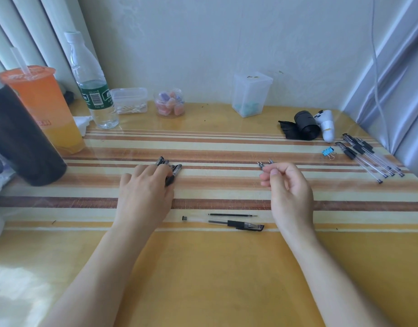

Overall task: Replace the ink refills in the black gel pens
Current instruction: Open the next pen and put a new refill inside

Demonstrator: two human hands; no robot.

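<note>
My left hand (144, 190) lies palm down on the striped table, its fingers curled over a small pile of black pen caps (176, 168). My right hand (288, 192) is raised a little to the right and pinches two small pen tips (264, 164) between thumb and fingers. Between my wrists, near the front, lies a clear gel pen barrel (236, 224) with a black grip and a cap on its right end. A thin black ink refill (232, 215) lies loose just behind it. Several more clear gel pens (368, 156) lie in a bunch at the far right.
At the left stand a dark flask (21, 138), an orange drink cup (45, 109) and a water bottle (92, 86). Along the wall are small clear boxes (130, 100) and a jar (170, 102). A black roll (304, 126), a white gadget (326, 125) and a blue binder clip (327, 152) sit at the right.
</note>
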